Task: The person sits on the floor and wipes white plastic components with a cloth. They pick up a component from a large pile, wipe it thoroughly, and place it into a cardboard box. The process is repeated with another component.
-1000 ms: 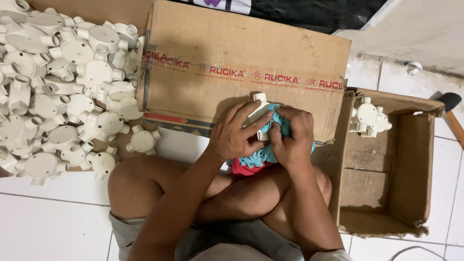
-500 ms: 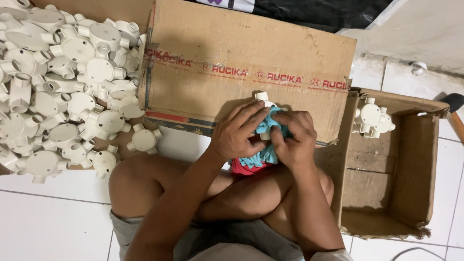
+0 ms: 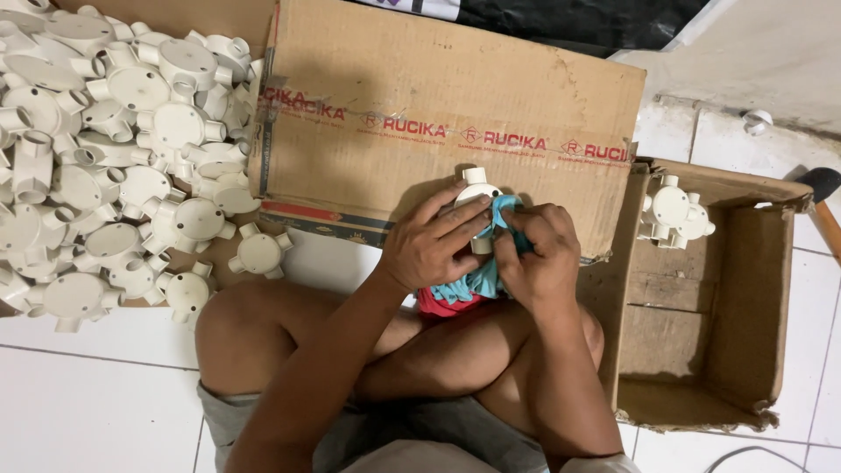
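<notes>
Junction box upright — spout away.

Left hand grips a cream junction box, fingers across its face. Right hand presses a teal rag vs the box's right side. Red cloth under, on lap. Closed carton behind; pile of same boxes far left. Open carton on right w/ two boxes inside.
</notes>
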